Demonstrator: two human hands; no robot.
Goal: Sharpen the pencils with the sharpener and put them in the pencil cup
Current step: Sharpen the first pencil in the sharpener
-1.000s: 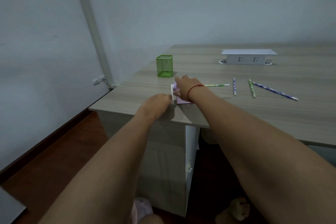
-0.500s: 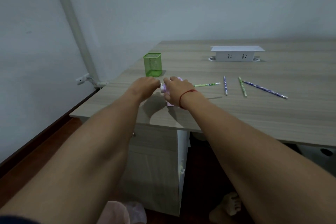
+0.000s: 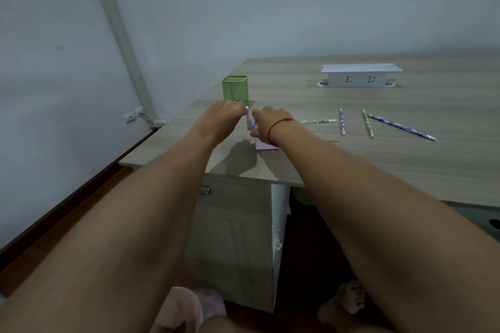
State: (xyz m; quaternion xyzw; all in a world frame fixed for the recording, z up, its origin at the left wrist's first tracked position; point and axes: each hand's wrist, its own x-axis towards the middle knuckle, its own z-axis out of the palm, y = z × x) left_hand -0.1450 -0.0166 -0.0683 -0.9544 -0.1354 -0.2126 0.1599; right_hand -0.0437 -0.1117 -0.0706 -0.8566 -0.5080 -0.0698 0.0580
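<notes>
A pale purple sharpener (image 3: 263, 144) stands near the desk's front left corner. My right hand (image 3: 266, 120) grips its top and hides most of it. My left hand (image 3: 226, 113) holds the white crank handle (image 3: 247, 116) on its left side, at the top of its turn. A green pencil (image 3: 318, 121) sticks out of the sharpener to the right. A green mesh pencil cup (image 3: 234, 89) stands just behind my left hand. Three more pencils lie to the right: a purple pencil (image 3: 342, 121), a green one (image 3: 368, 124) and a long blue one (image 3: 400, 127).
The wooden desk (image 3: 378, 159) has a white socket box (image 3: 359, 75) at the back. The front edge runs just below my hands, with a cabinet (image 3: 232, 224) underneath. A white pipe (image 3: 119, 35) climbs the wall at the left.
My left hand has carried the crank handle from low at the desk edge up to the top of the sharpener. My right hand stays on the sharpener. The view has shifted slightly.
</notes>
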